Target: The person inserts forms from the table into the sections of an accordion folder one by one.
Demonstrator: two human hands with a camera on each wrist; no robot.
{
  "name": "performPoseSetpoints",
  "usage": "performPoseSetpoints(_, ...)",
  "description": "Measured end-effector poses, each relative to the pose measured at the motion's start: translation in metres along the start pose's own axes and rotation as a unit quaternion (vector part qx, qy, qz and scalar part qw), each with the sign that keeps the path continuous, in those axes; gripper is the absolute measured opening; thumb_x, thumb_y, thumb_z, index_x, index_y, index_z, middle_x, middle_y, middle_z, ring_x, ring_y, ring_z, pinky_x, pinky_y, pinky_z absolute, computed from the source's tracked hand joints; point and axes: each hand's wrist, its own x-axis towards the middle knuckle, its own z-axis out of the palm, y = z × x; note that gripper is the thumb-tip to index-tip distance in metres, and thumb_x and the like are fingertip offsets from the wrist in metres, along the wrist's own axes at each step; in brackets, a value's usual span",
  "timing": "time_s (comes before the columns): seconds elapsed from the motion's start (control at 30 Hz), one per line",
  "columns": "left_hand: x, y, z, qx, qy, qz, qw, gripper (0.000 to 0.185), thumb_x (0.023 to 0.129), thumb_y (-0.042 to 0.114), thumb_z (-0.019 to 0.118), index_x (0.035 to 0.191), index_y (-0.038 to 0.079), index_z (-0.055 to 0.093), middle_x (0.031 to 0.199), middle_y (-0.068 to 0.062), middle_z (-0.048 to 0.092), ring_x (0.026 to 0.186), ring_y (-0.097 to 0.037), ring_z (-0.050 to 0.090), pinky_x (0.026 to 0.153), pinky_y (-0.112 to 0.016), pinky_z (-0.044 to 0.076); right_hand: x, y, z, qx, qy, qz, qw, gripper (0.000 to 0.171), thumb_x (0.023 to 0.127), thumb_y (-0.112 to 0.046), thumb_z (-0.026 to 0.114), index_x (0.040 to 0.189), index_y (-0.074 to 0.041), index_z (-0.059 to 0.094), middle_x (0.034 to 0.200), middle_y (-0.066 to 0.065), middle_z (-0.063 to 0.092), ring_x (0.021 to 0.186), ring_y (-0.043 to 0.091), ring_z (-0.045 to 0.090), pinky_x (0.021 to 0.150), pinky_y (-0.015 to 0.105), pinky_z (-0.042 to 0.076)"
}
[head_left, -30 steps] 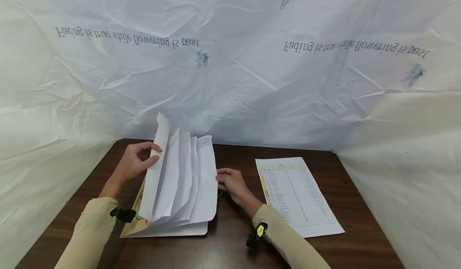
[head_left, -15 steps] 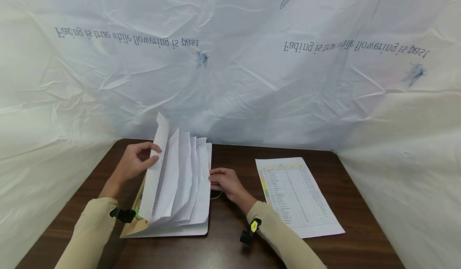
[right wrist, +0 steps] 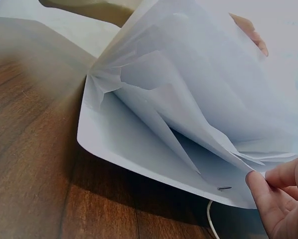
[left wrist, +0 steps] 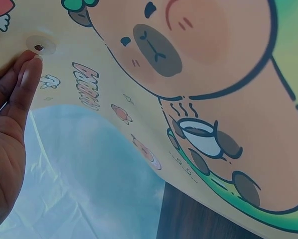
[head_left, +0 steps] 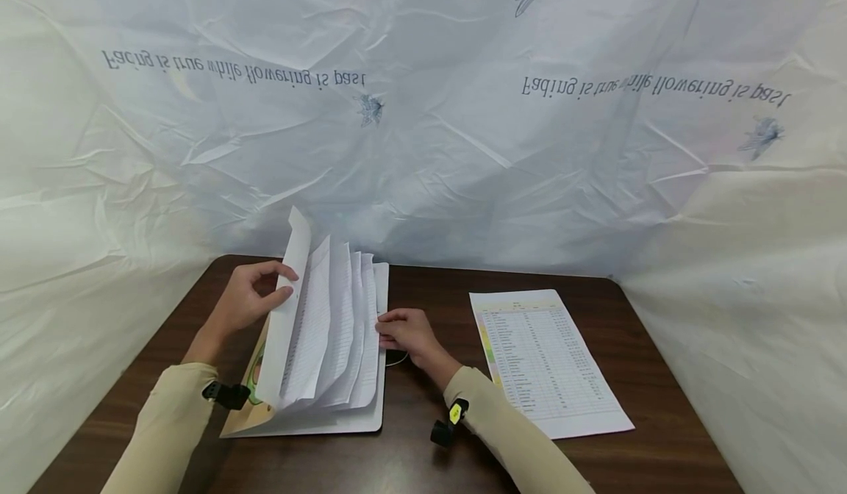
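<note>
A paper file folder stands fanned on the table, its front cover [head_left: 284,332] raised at the left. In the left wrist view, the cover's outside [left wrist: 199,84] bears a cartoon animal with a cup. My left hand [head_left: 241,299] pinches the cover's edge, beside a round button. Several white inner leaves [head_left: 340,325], some printed with lines, fan out behind it. My right hand [head_left: 413,336] pinches the edge of the rearmost raised leaf between thumb and fingers. Below that leaf, the white back panel [right wrist: 139,167] lies on the table, with a small metal staple-like piece [right wrist: 224,188] near its edge.
A printed table sheet [head_left: 549,365] lies flat at the right of the dark wooden table [head_left: 430,457]. A thin pale cord [right wrist: 211,221] loops from the folder's edge. White patterned sheeting [head_left: 423,148] hangs around the table's back and sides.
My right hand has moved left, drawing the rearmost leaf toward the other leaves. More of the back panel shows at the right. My left hand stays in place on the cover.
</note>
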Motion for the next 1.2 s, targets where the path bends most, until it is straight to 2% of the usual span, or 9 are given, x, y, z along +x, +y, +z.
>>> performPoseSetpoints(0.17, -0.004, -0.023, 0.002, 0.006, -0.002, -0.002, 1.0000, 0.019, 0.080, -0.010, 0.071, 0.098, -0.002, 0.072, 0.064, -0.003, 0.048, 0.051, -0.007, 0.040, 0.048, -0.026, 0.036, 0.001, -0.001, 0.002, -0.011, 0.002, 0.002, 1.000, 0.019, 0.091, -0.003, 0.074, 0.108, 0.004, 0.074, 0.092, 0.013, 0.072, 0.067, 0.012, 0.070, 0.069, 0.029, 0.060)
performPoseSetpoints(0.3, -0.005, -0.031, 0.001, 0.002, -0.011, 0.003, 0.9999, 0.021, 0.082, -0.008, 0.072, 0.100, 0.003, 0.073, 0.065, -0.003, 0.049, 0.051, -0.005, 0.041, 0.048, -0.024, 0.037, 0.001, -0.002, 0.004, -0.027, 0.007, 0.000, 1.000, 0.017, 0.090, -0.005, 0.075, 0.106, 0.002, 0.075, 0.089, 0.012, 0.072, 0.066, 0.012, 0.070, 0.067, 0.029, 0.060)
performPoseSetpoints(0.5, -0.004, -0.031, 0.000, -0.007, -0.020, 0.007, 0.9998, 0.020, 0.084, -0.004, 0.072, 0.100, 0.008, 0.073, 0.063, 0.000, 0.047, 0.050, -0.005, 0.039, 0.048, -0.024, 0.037, 0.004, -0.002, 0.009, -0.044, 0.006, -0.007, 0.999, 0.017, 0.089, -0.006, 0.075, 0.104, 0.002, 0.076, 0.090, 0.010, 0.070, 0.067, 0.012, 0.068, 0.066, 0.029, 0.059)
performPoseSetpoints(0.73, -0.004, -0.029, 0.001, -0.010, -0.017, 0.010, 0.9998, 0.019, 0.083, -0.006, 0.072, 0.100, 0.003, 0.073, 0.059, 0.001, 0.043, 0.048, -0.009, 0.035, 0.046, -0.027, 0.033, 0.006, -0.001, 0.011, -0.061, 0.005, -0.010, 0.998, 0.017, 0.090, -0.008, 0.075, 0.104, 0.002, 0.076, 0.084, 0.010, 0.070, 0.065, 0.011, 0.066, 0.064, 0.029, 0.059)
performPoseSetpoints(0.97, -0.005, -0.032, 0.001, -0.005, -0.010, 0.004, 0.9999, 0.022, 0.082, -0.007, 0.073, 0.101, 0.005, 0.074, 0.063, -0.002, 0.047, 0.049, -0.010, 0.039, 0.046, -0.027, 0.035, 0.005, -0.002, 0.009, -0.065, -0.002, -0.006, 0.998, 0.018, 0.090, -0.009, 0.076, 0.104, 0.001, 0.077, 0.085, 0.011, 0.071, 0.066, 0.012, 0.067, 0.065, 0.030, 0.059)
performPoseSetpoints(1.2, -0.005, -0.034, -0.001, 0.004, -0.005, 0.005, 1.0000, 0.020, 0.082, -0.009, 0.071, 0.099, 0.000, 0.072, 0.075, -0.001, 0.058, 0.053, -0.007, 0.043, 0.050, -0.024, 0.039, 0.000, -0.008, 0.000, -0.061, -0.010, -0.012, 0.998, 0.018, 0.089, -0.008, 0.076, 0.105, 0.002, 0.077, 0.088, 0.013, 0.074, 0.068, 0.014, 0.070, 0.068, 0.032, 0.060)
